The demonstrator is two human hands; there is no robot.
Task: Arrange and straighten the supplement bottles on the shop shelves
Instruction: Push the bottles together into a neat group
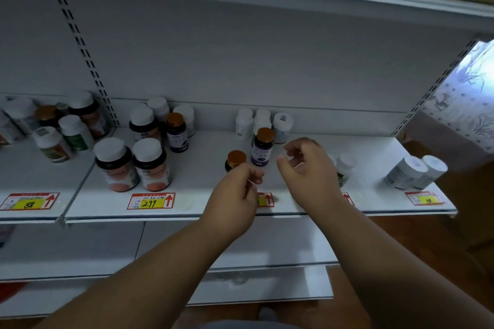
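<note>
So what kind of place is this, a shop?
Most likely a shop, maybe a pharmacy. White metal shelves hold supplement bottles, and red and yellow price tags are stuck along the front edge.
</note>
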